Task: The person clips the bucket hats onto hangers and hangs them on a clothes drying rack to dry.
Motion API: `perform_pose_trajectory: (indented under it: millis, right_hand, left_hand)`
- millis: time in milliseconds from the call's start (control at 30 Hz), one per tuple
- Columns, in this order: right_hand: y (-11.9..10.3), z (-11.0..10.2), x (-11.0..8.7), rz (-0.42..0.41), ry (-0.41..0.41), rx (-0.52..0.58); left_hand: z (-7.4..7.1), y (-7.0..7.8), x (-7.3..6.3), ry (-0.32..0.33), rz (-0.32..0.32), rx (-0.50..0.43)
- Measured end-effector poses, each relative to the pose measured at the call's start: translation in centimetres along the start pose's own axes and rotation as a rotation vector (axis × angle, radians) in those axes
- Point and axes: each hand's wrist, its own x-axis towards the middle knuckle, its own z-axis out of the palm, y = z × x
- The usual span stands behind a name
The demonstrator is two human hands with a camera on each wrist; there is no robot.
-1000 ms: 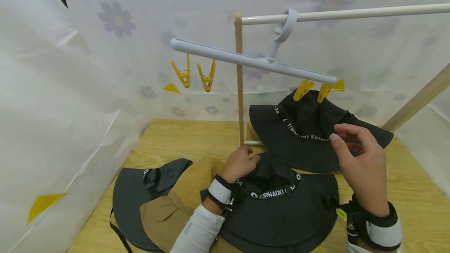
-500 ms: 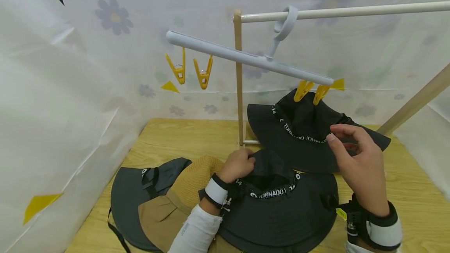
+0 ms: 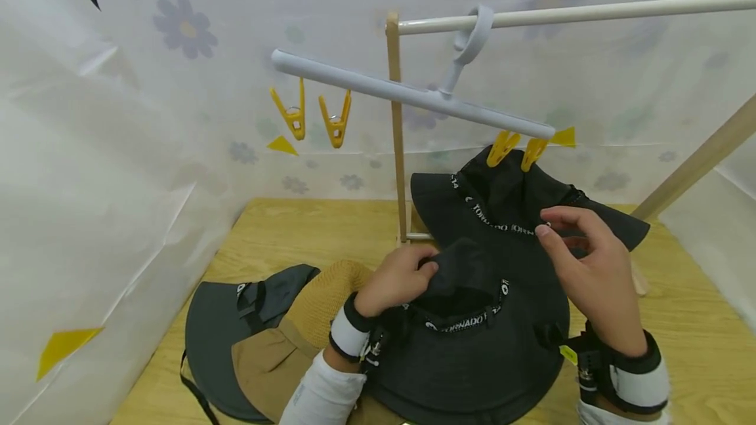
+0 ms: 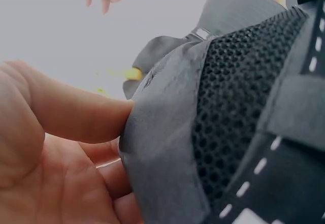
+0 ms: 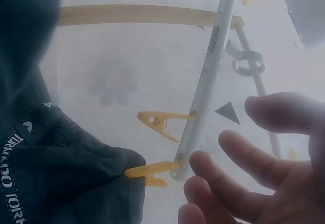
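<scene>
With thumb and fingers my left hand (image 3: 394, 281) pinches the crown of a black wide-brimmed hat (image 3: 472, 372), inside up on the table, a lettered band around its opening. In the left wrist view, black mesh (image 4: 236, 92) shows beside the pinched cloth. Another black hat (image 3: 434, 199) hangs behind it, its crown held by two yellow clips (image 3: 503, 148) at the hanger's right end. My right hand (image 3: 596, 274) hovers in front of that hat, fingers loosely bent. The right wrist view shows nothing between its thumb and fingers.
The pale blue hanger (image 3: 413, 94) tilts down to the right on a white rod (image 3: 590, 15). Two yellow clips (image 3: 335, 130) at its left end hold nothing. Tan (image 3: 277, 366) and dark grey (image 3: 221, 346) hats lie at the left. A wooden post (image 3: 394, 149) stands behind.
My left hand has lifted the lower hat's crown a little, and it stands higher. My right hand has shifted slightly left. The view has moved a bit, too.
</scene>
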Motion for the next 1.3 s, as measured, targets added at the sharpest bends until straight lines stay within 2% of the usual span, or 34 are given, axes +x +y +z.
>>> perform_pose_trajectory:
  millis: [167, 333, 500, 633, 733, 833, 1000, 1133, 1300]
  right_hand:
    - [0.1, 0.2, 0.1, -0.012, -0.04, -0.002]
    - [0.3, 0.7, 0.1, -0.043, -0.085, 0.014]
    - [0.8, 1.6, 0.4, -0.062, -0.227, 0.036]
    - [1.4, 2.1, 0.8, -0.073, -0.387, 0.088]
    - [1.7, 2.4, 0.9, -0.08, -0.478, 0.148]
    - [1.8, 2.6, 0.9, -0.075, -0.51, 0.173]
    - [1.9, 2.5, 0.9, -0.046, -0.499, 0.192]
    - [1.9, 2.3, 0.9, -0.071, -0.474, 0.206]
    - [1.4, 2.0, 1.0, -0.102, -0.494, 0.306]
  left_hand:
    - [-0.6, 1.2, -1.2, 0.006, 0.057, -0.006]
    - [-1.2, 2.1, -2.0, 0.012, 0.142, -0.015]
    - [-1.5, 2.4, -2.5, 0.019, 0.2, -0.075]
    - [-1.6, 2.4, -2.7, 0.023, 0.201, -0.153]
    - [-1.8, 2.5, -2.7, 0.029, 0.194, -0.191]
    - [-1.8, 2.4, -2.6, 0.029, 0.187, -0.208]
    - [-1.7, 2.4, -2.5, 0.04, 0.162, -0.21]
    - [-1.6, 2.3, -2.3, 0.114, 0.159, -0.146]
    - [-1.5, 2.4, -1.7, 0.294, 0.209, -0.001]
